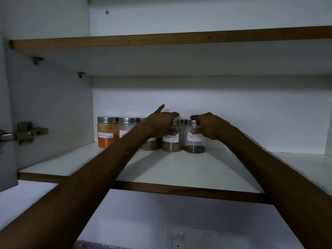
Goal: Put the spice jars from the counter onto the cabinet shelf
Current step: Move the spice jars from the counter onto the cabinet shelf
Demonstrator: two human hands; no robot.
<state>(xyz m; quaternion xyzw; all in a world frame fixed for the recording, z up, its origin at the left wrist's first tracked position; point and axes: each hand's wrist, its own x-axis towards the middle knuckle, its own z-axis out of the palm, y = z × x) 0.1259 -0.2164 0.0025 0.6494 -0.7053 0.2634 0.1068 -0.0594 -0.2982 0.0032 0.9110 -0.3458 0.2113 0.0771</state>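
Several glass spice jars with steel lids stand in a row at the back of the white cabinet shelf (pixel 179 169). The orange chilli powder jar (pixel 107 132) is leftmost, then a pale jar (pixel 126 126), then a jar (pixel 150 145) mostly hidden by my left arm. My left hand (pixel 161 123) grips the brown-filled jar (pixel 172 141), index finger pointing up. My right hand (pixel 210 126) holds the black pepper jar (pixel 194 139) at the right end, thumb on its front, fingers over the lid. All jars stand upright, close together.
An upper shelf (pixel 161 41) with a wooden edge runs overhead. The open door's hinge (pixel 25 133) sits on the left cabinet wall. Below the shelf is a white wall with a switch plate (pixel 194 238) and a sliver of speckled counter (pixel 93 245).
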